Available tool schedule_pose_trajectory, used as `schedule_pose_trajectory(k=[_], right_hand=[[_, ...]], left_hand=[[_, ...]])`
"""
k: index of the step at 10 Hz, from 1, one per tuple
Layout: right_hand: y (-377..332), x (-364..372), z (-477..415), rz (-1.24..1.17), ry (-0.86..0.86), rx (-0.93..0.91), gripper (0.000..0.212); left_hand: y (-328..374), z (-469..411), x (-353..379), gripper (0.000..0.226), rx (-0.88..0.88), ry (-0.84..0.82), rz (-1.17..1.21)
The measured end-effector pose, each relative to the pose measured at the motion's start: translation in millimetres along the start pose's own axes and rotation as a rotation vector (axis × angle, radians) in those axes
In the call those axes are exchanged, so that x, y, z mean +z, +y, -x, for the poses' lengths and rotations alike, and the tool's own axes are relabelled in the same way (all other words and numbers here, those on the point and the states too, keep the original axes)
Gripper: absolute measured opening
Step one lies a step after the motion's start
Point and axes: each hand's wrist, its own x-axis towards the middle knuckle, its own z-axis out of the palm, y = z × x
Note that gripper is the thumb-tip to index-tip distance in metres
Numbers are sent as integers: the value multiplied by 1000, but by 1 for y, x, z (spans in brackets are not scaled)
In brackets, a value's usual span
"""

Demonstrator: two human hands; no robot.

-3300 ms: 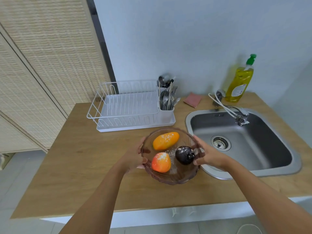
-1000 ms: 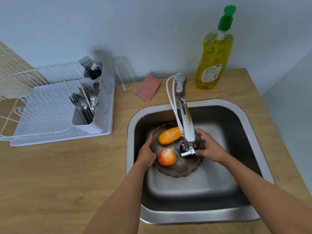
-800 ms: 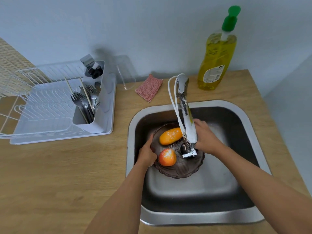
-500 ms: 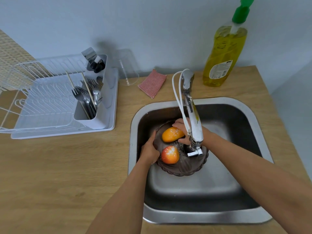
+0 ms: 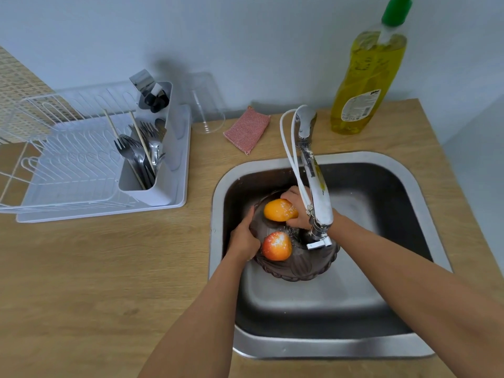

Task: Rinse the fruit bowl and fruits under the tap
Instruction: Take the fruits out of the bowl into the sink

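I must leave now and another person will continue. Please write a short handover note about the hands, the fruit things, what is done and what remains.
Left hand: grips the left rim of the dark brown scalloped plastic bowl, held inside the steel sink.
Right hand: fingers around the orange oval fruit in the bowl, under the chrome tap.
The red-yellow round fruit lies in the bowl, wet.
Done: bowl is under the spout, rinsing begun.
Left: rinse every fruit and the bowl. A dark fruit cannot be seen now.
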Motion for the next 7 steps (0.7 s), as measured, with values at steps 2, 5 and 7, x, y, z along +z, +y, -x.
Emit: schedule_pose_trajectory(k=[2,5,7], right_hand=[[-9,-38,58,-68,210,32,56],[60,-33,165,81,162,78,65],[69,2,185,174,6,44,62]], left_hand=[[0,0,-2,97,9,-7,-35],[-3,-4,0,92,32,19,-33],[-6,-7,3,92,39,42,-64]])
